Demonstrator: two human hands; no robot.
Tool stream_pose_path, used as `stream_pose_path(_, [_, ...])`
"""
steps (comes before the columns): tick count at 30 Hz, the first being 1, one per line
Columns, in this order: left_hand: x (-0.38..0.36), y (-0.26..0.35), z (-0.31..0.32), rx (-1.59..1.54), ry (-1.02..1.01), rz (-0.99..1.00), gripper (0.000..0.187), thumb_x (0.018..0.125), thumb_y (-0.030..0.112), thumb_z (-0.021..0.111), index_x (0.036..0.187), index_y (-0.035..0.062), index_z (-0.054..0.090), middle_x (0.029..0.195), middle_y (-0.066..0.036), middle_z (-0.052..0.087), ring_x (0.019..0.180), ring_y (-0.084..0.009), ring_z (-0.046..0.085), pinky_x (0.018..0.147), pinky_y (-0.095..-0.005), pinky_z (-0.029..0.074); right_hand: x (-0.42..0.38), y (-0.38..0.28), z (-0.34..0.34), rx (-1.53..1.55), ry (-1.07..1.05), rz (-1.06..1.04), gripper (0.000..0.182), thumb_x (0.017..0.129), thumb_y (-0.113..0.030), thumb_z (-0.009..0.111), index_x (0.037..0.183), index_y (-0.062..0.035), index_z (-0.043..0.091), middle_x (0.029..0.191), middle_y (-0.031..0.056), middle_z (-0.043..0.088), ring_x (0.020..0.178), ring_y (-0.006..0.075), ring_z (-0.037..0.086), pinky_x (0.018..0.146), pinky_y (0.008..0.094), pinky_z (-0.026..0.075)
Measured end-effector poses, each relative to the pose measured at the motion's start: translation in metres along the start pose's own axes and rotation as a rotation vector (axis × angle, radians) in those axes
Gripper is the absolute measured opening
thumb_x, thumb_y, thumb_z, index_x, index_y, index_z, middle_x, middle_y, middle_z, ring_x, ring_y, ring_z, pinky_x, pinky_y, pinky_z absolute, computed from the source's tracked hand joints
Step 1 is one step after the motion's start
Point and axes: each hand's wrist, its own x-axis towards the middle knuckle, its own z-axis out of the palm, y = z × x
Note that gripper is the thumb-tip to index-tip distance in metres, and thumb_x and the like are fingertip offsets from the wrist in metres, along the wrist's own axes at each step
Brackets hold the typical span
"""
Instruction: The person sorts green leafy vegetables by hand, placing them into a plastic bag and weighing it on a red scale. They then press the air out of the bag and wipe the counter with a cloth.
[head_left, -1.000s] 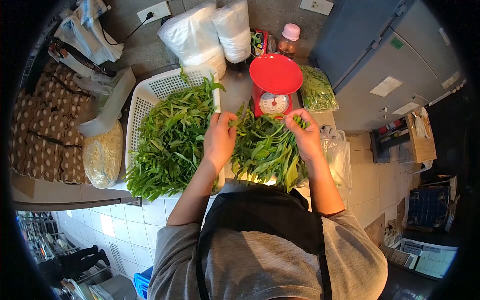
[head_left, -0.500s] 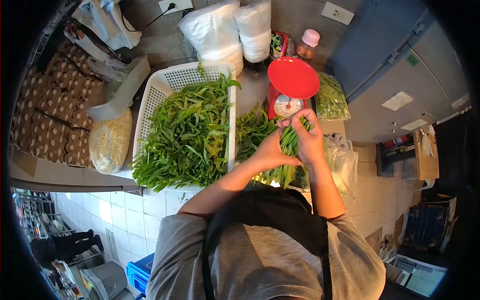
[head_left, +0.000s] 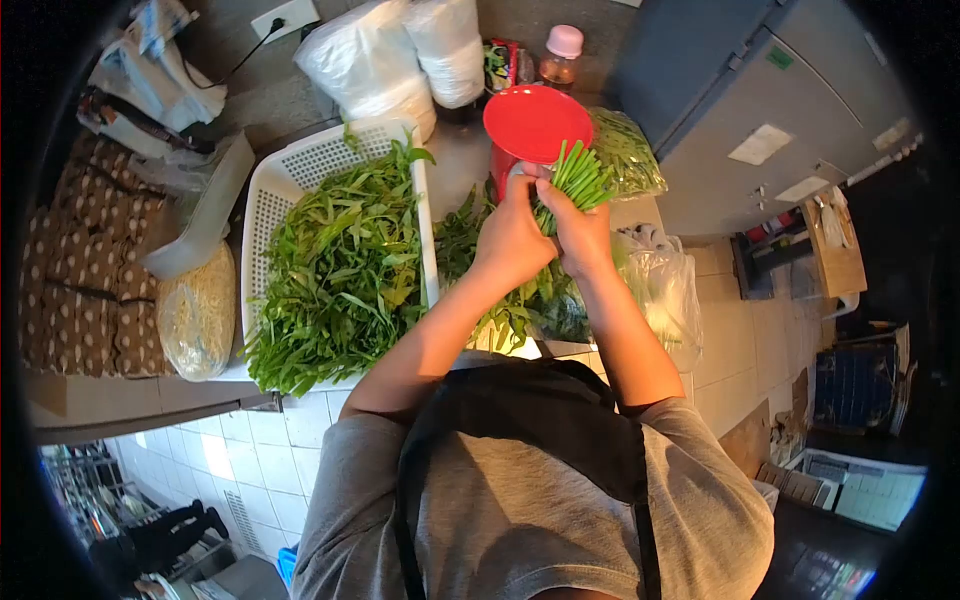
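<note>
Head view: the left hand (head_left: 513, 238) and right hand (head_left: 583, 232) are both clamped around a bunch of green stems (head_left: 578, 178), held up just in front of the red scale (head_left: 533, 124). Beside them, at the far-left side of the bunch, the white basket (head_left: 428, 240) brims with leafy greens (head_left: 340, 270) on the table (head_left: 462, 160).

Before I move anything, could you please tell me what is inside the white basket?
The white basket holds a heap of leafy greens, spilling over its near edge. They cover its floor, so whatever lies beneath them cannot be seen.
</note>
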Motion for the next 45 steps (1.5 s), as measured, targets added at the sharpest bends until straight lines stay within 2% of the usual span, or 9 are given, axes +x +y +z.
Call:
stream_pose_path(6, [-0.028, -0.009, 0.008, -0.019, -0.059, 0.093, 0.091, 0.069, 0.026, 0.076, 0.138, -0.0020, 0.024, 0.129, -0.025, 0.043, 0.120, -0.0391, 0.044, 0.100, -0.0417, 0.037, 0.013, -0.024, -0.030, 0.292, 0.168, 0.098, 0.014, 0.086, -0.008, 0.058, 0.098, -0.0012, 0.056, 0.085, 0.0128, 0.066, 0.075, 0.0224, 0.065, 0.068, 0.0392, 0.056])
stream_pose_path(15, [-0.069, -0.044, 0.023, 0.220, -0.127, 0.003, 0.072, 0.073, 0.024, 0.074, 0.134, 0.0080, 0.040, 0.128, -0.023, 0.045, 0.120, -0.0383, 0.043, 0.100, -0.0437, 0.036, 0.033, -0.056, -0.135, 0.636, 0.238, 0.168, 0.021, 0.083, -0.026, 0.065, 0.087, -0.0058, 0.061, 0.085, 0.0100, 0.067, 0.076, 0.0217, 0.065, 0.068, 0.0357, 0.054])
stream_pose_path(20, [-0.088, 0.022, 0.076, 0.063, -0.121, -0.088, 0.026, 0.076, 0.030, 0.073, 0.084, 0.0077, 0.062, 0.084, -0.006, 0.063, 0.070, -0.0245, 0.063, 0.055, -0.0353, 0.045, 0.007, -0.108, -0.206, 0.542, 0.155, 0.080, 0.029, 0.086, -0.030, 0.060, 0.097, -0.0029, 0.061, 0.091, 0.0120, 0.066, 0.083, 0.0270, 0.064, 0.076, 0.0399, 0.053])
stream_pose_path(29, [-0.130, 0.086, 0.208, 0.079, -0.250, -0.169, 0.052, 0.079, 0.037, 0.070, 0.102, 0.0028, 0.038, 0.059, -0.008, 0.054, 0.051, -0.0254, 0.055, 0.050, -0.0379, 0.041, -0.053, -0.144, -0.345, 0.031, -0.083, 0.732, 0.020, 0.082, -0.026, 0.063, 0.082, -0.0067, 0.060, 0.070, 0.0041, 0.060, 0.060, 0.0154, 0.059, 0.056, 0.0291, 0.050])
stream_pose_path(32, [-0.131, 0.080, 0.227, 0.120, -0.223, -0.248, 0.044, 0.080, 0.031, 0.068, 0.100, 0.0036, 0.040, 0.059, -0.010, 0.055, 0.055, -0.0294, 0.058, 0.051, -0.0403, 0.043, -0.069, -0.135, -0.357, -0.445, -0.292, 0.932, 0.024, 0.076, -0.027, 0.069, 0.082, -0.0042, 0.066, 0.077, 0.0058, 0.065, 0.067, 0.0148, 0.063, 0.062, 0.0287, 0.051])
stream_pose_path(35, [-0.137, 0.077, 0.233, 0.152, -0.310, -0.254, 0.032, 0.080, 0.021, 0.061, 0.099, 0.0032, 0.041, 0.069, -0.018, 0.059, 0.066, -0.0384, 0.061, 0.059, -0.0472, 0.046, -0.076, -0.107, -0.354, -0.306, -0.482, 1.257, 0.020, 0.080, -0.020, 0.066, 0.093, -0.0042, 0.068, 0.079, 0.0058, 0.066, 0.073, 0.0138, 0.063, 0.068, 0.0282, 0.051])
stream_pose_path(37, [-0.141, 0.074, 0.239, 0.078, -0.193, -0.204, 0.026, 0.082, 0.015, 0.059, 0.099, 0.0047, 0.042, 0.071, -0.019, 0.059, 0.070, -0.0392, 0.060, 0.060, -0.0477, 0.045, -0.092, -0.100, -0.348, -0.260, -0.644, 0.813, 0.022, 0.080, -0.019, 0.066, 0.096, -0.0036, 0.067, 0.085, 0.0068, 0.066, 0.078, 0.0142, 0.063, 0.071, 0.0280, 0.051])
stream_pose_path(41, [-0.153, 0.080, 0.249, -0.053, -0.107, -0.127, 0.020, 0.082, 0.005, 0.055, 0.099, 0.0057, 0.043, 0.078, -0.021, 0.059, 0.076, -0.0411, 0.059, 0.064, -0.0496, 0.045, -0.057, -0.068, -0.325, -0.124, -1.139, 0.553, 0.032, 0.081, -0.019, 0.064, 0.109, -0.0025, 0.063, 0.109, 0.0107, 0.062, 0.098, 0.0165, 0.060, 0.086, 0.0288, 0.047])
stream_pose_path(45, [-0.161, 0.075, 0.265, 0.080, -0.119, 0.118, 0.024, 0.079, -0.001, 0.054, 0.100, 0.0000, 0.042, 0.074, -0.024, 0.056, 0.076, -0.0394, 0.060, 0.062, -0.0457, 0.046, -0.016, 0.039, -0.325, 0.064, -0.805, 1.006, 0.034, 0.082, -0.025, 0.064, 0.108, -0.0024, 0.064, 0.110, 0.0123, 0.063, 0.098, 0.0196, 0.060, 0.086, 0.0324, 0.046])
